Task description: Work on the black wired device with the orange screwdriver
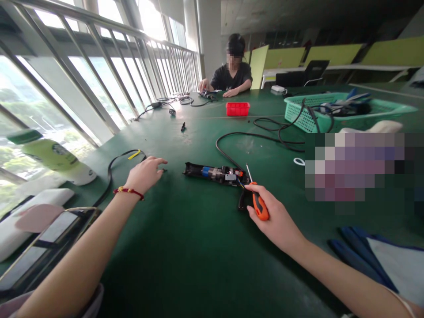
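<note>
My right hand [276, 216] is closed round the orange-and-black handle of a screwdriver [260, 206], its metal shaft tilted up and away. Just left of it lies a corded power tool [217, 174] with its casing opened; a blue part, a motor-like section and wires show inside. The tool's black grip [242, 201] points towards me, close to my right fingertips. Over the tabletop to the left, my left hand [145, 173] has its fingers apart, beside a tiny dark piece [164, 170] too small to name.
Black cable [228, 134] runs from the tool towards a green basket [294, 112] of tools. A red bin [237, 109] and a small black part [183, 126] lie ahead. At left are a bottle [54, 154] and phone [43, 247]; at right, gloves [364, 256]. A person [232, 73] works opposite.
</note>
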The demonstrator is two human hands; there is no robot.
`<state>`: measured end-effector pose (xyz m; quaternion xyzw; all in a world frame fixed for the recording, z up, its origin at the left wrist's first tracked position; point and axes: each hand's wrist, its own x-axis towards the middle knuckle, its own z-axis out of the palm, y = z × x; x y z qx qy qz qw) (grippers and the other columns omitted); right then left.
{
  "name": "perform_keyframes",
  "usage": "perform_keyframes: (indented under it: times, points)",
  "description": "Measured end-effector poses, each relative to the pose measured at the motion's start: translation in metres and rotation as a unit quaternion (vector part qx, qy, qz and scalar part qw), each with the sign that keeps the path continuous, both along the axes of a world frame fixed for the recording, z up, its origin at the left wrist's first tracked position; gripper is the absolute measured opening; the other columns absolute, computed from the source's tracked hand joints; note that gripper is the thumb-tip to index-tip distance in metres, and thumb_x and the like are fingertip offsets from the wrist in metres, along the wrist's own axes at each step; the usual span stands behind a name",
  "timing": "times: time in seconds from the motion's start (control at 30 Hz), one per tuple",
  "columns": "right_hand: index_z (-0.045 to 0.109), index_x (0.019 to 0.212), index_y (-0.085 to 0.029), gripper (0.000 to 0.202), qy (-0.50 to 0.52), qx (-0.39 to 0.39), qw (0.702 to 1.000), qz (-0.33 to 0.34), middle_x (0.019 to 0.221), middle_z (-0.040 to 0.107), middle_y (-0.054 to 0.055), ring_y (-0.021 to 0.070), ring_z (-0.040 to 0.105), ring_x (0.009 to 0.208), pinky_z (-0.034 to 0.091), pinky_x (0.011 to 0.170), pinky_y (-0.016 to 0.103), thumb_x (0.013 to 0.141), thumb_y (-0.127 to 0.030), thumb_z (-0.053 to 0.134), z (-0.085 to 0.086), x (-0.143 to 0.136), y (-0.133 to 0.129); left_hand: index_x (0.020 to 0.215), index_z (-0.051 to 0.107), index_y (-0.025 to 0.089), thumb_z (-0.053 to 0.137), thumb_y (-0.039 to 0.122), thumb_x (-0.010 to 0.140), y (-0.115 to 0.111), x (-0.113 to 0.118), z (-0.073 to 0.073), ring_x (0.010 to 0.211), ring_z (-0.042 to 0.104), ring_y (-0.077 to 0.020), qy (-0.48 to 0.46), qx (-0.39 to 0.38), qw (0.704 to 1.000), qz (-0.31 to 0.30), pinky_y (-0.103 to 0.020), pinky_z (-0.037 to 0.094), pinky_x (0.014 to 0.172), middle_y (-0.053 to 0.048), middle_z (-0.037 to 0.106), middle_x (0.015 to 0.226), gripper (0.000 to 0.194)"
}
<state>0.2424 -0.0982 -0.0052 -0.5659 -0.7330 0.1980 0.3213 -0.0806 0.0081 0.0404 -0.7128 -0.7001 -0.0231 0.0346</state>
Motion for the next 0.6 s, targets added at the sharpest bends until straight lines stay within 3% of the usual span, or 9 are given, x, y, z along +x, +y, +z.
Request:
perform_keyframes:
  times: [0.07,0.17,0.3,0.4,0.5,0.6]
  points:
    - [0.049,0.117,-0.02,0.038,-0.003,-0.005,1.0,0.0,0.086,0.056,0.005,0.0184,0.056,0.068,0.049,0.067,0.033,0.079,-0.024,0.049,-0.001,0.001,0.0,0.108,0.063,0.022,0.043,0.021,0.077,0.002,-0.007,-0.004,0.1,0.059,-0.0249,0.008,-0.016,0.999,-0.03,-0.032,0.045,0.084,-0.007,0.059,0.114,0.037]
    - [0.049,0.118,-0.02,0.038,-0.008,-0.014,1.0,0.001,0.085,0.055,0.005,0.0186,0.056,0.068,0.049,0.067,0.033,0.079,-0.024,0.049,-0.001,0.001,0.001,0.098,0.067,0.019,0.039,0.016,0.078,-0.003,0.005,-0.001,0.098,0.06,-0.0265,0.067,-0.026,0.997,-0.032,-0.032,0.046,0.08,-0.01,0.061,0.109,0.034]
    - [0.049,0.117,-0.02,0.038,-0.008,-0.009,1.0,0.006,0.086,0.057,0.006,0.0183,0.057,0.068,0.049,0.067,0.033,0.079,-0.022,0.05,0.0,0.0,0.001,0.091,0.068,0.01,0.035,0.006,0.079,-0.022,0.047,0.009,0.09,0.063,-0.0327,0.156,-0.056,0.986,0.008,-0.036,0.047,0.069,-0.019,0.064,0.096,0.036]
    - [0.05,0.116,-0.021,0.038,0.001,0.008,1.0,0.01,0.094,0.059,0.007,0.0186,0.059,0.074,0.05,0.07,0.033,0.078,-0.021,0.051,0.0,0.0,0.001,0.086,0.069,0.008,0.032,-0.003,0.076,-0.039,0.082,0.007,0.083,0.064,-0.0301,0.167,-0.045,0.985,0.021,-0.034,0.048,0.063,-0.02,0.065,0.086,0.039]
    - [0.051,0.115,-0.022,0.038,0.01,0.018,1.0,0.018,0.101,0.061,0.007,0.0192,0.061,0.078,0.05,0.073,0.034,0.077,-0.02,0.052,-0.001,0.001,0.001,0.081,0.069,0.006,0.033,-0.007,0.074,-0.057,0.111,-0.002,0.077,0.063,-0.0275,0.166,-0.018,0.986,0.008,-0.03,0.047,0.056,-0.02,0.063,0.082,0.039]
    - [0.051,0.114,-0.022,0.038,0.013,0.02,0.999,0.028,0.104,0.061,0.008,0.0203,0.062,0.083,0.05,0.077,0.036,0.077,-0.019,0.053,-0.001,0.001,0.002,0.077,0.069,0.008,0.034,-0.009,0.073,-0.075,0.133,-0.01,0.072,0.061,-0.0239,0.17,0.0,0.984,-0.047,-0.026,0.045,0.05,-0.017,0.062,0.08,0.039]
